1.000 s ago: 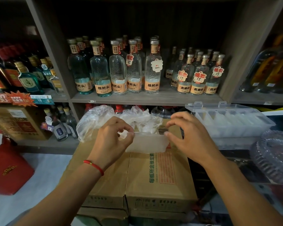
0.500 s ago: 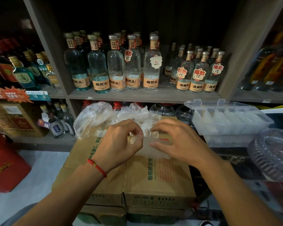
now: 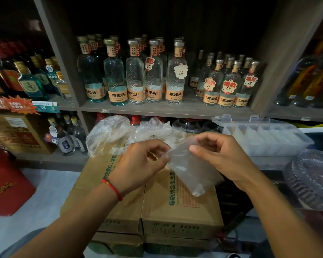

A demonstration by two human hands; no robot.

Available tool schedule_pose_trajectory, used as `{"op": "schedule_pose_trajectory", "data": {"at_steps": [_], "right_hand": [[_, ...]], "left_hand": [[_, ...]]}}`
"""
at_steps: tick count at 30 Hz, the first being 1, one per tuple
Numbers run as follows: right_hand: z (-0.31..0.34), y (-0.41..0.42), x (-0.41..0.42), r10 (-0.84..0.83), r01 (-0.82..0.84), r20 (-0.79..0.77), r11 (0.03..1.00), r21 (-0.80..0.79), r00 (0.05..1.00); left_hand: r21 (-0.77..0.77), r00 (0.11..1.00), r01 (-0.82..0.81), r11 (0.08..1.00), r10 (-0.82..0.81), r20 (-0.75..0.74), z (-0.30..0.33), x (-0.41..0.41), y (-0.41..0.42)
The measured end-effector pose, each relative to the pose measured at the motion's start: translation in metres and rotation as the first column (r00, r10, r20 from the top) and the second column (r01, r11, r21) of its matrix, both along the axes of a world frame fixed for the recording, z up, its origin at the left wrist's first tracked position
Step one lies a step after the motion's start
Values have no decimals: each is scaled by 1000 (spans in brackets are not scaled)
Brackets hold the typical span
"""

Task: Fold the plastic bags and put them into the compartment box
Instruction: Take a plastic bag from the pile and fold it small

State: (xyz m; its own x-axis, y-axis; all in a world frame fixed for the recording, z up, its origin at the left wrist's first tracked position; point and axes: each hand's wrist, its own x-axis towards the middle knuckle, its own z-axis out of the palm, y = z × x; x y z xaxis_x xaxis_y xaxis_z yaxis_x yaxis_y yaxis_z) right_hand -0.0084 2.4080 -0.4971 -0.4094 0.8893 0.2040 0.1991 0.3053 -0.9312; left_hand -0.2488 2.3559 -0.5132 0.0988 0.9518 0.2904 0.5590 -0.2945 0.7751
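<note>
You are standing before a dark shelving unit [image 3: 172, 110] that is carrying rows of clear glass bottles [image 3: 134, 79] with orange labels, some wearing red price tags. Below it, two stacked cardboard cartons [image 3: 181, 207] with green printing are serving as your work surface. At the far right a ribbed clear plastic lid or tray [image 3: 313, 179] is lying blurred at the frame's edge, and at the far left a red box [image 3: 6, 183] is sitting on the floor.

On a ledge to the right, beside the cartons, the clear compartment box [image 3: 265, 138] is sitting with its lid tipped open behind it; its row of compartments is looking whitish, though you cannot tell what is filling them. At the far edge of the cartons a loose heap of crumpled plastic bags [image 3: 119, 135] is lying, just beyond your hands.

Between your hands, above the cartons, you are holding a folded plastic bag [image 3: 192, 175], a flattened translucent strip hanging down and tilting to the right. Your right hand [image 3: 224, 157] is pinching its upper edge between thumb and curled fingers. Your left hand [image 3: 140, 164], with a red string bracelet [image 3: 113, 189] on the wrist, is curling its fingers in and gripping the bag's left upper corner with the fingertips.
</note>
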Motion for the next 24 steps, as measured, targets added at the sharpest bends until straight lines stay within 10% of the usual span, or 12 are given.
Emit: {"op": "schedule_pose_trajectory", "data": {"at_steps": [7,15,24], "right_hand": [[-3,-2,-16,-101,105,-51,989,107,994],[-5,-4,-15,74,-71,5,968,-242,997],[-11,-11,-36,-164,97,-192,945,-314,968]], "left_hand": [[-28,989,0,1000,4,148,0,1,1],[-58,966,21,998,-5,257,7,-7,0],[-330,865,231,915,-38,501,13,-3,-4]]}}
